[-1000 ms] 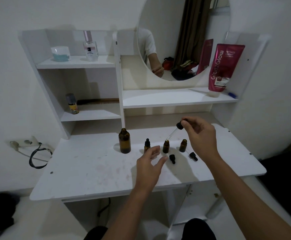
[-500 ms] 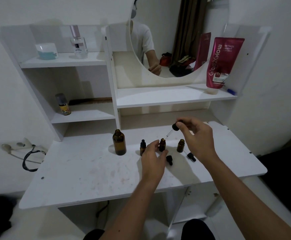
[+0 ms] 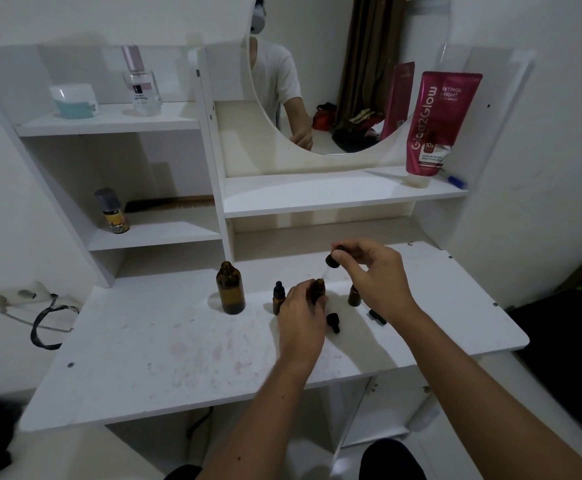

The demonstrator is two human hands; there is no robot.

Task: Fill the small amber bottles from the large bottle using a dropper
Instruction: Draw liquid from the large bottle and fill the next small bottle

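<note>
Head view shows your left hand (image 3: 300, 315) curled around the middle small amber bottle (image 3: 319, 289), its fingers wrapped on the bottle's near side so that only the neck and the open mouth show above them. Your right hand (image 3: 377, 278) pinches the black bulb of the dropper (image 3: 331, 262) between thumb and forefinger, with the other fingers loosely curled; the thin glass tube slants down and to the left, and its tip sits just above the mouth of the bottle you hold. Whether the tip is inside the mouth you cannot tell. The large bottle (image 3: 230, 289) stands upright and uncapped to the left, well apart from both hands, on the white surface (image 3: 151, 358). Between it and your left hand stands a capped small bottle (image 3: 278, 299) with a black dropper top, partly hidden behind your knuckles. A third small bottle (image 3: 353, 296) stands behind your right hand, mostly covered by it. Two loose black dropper caps lie on the surface: one cap (image 3: 333, 321) just right of your left hand, the other cap (image 3: 377, 316) beside your right wrist. On the shelf above, a pink tube (image 3: 438, 126) leans beside the round mirror (image 3: 345, 81).
</note>
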